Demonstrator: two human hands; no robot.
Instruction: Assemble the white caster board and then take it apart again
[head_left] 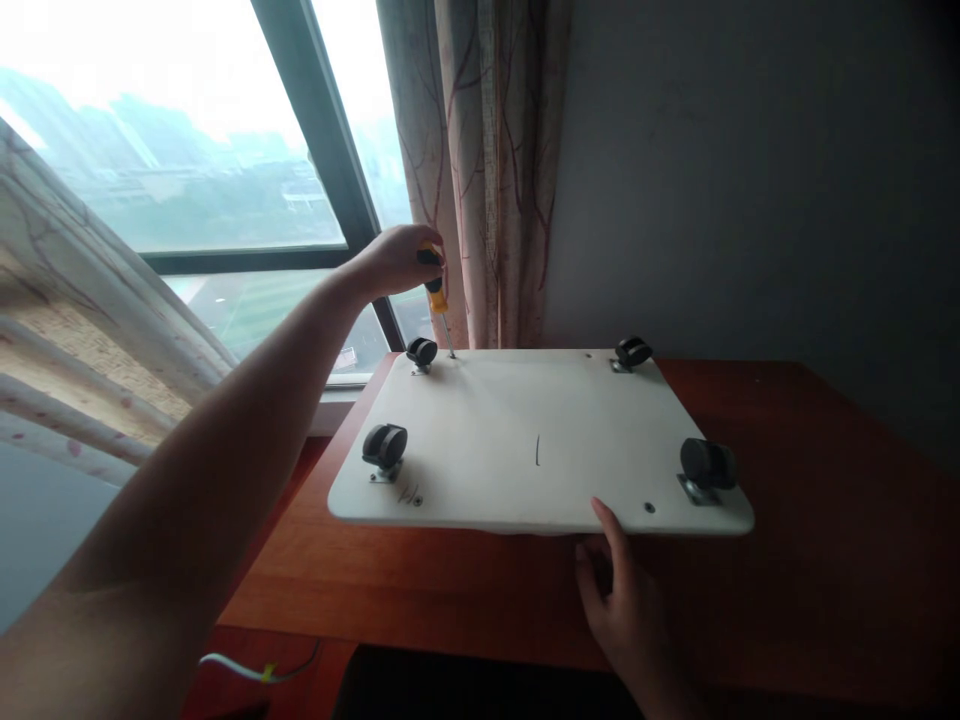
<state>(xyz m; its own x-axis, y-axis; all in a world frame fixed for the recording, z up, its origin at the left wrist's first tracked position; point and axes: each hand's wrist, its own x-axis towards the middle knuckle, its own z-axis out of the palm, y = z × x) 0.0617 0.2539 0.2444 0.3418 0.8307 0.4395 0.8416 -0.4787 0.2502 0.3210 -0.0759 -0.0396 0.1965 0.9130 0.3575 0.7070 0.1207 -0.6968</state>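
Observation:
In the head view my left hand (401, 262) is closed round the yellow-and-black handle of a screwdriver (435, 285). Its thin shaft points down, with the tip on a screw hole (452, 356) at the far edge of a white board (495, 440). The hole lies just right of the far-left caster wheel (421, 351). My right hand (622, 590) is at the board's near edge, fingers apart. One fingertip rests on the white surface and another finger or the thumb sits lower, in front of the edge; the remaining fingers are partly hidden.
More black casters stand near the board's corners: near left (385, 447), near right (707, 466) and far right (632, 352). The board lies on a reddish wooden table (787, 520). Behind are a window (225, 150) and a curtain (502, 180); a white cable (240, 668) lies below.

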